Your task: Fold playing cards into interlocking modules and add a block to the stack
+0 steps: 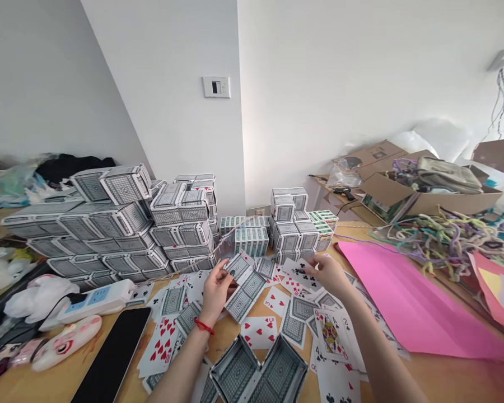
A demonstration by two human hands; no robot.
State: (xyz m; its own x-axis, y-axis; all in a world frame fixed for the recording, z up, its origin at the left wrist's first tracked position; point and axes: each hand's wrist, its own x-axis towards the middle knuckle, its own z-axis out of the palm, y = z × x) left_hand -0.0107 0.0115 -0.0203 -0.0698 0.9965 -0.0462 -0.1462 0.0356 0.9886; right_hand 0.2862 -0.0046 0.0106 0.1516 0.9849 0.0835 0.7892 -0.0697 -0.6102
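Observation:
My left hand (216, 291), a red string round its wrist, is closed on a few face-down playing cards (240, 267) with a grey patterned back. My right hand (327, 273) pinches a face-up card (299, 270) just right of them. Both hands hover over loose playing cards (277, 302) scattered face up and face down on the wooden table (445, 375). Two open card boxes (258, 372) lie at the near edge between my forearms. Stacks of boxed decks (121, 229) rise behind the cards.
A pink paper sheet (403, 296) lies to the right, with coloured strings (445, 235) and cardboard boxes (424, 196) behind it. At the left lie a black phone (117, 352), a white device (96, 299) and soft toys (63, 341). A smaller deck stack (294, 224) stands against the wall.

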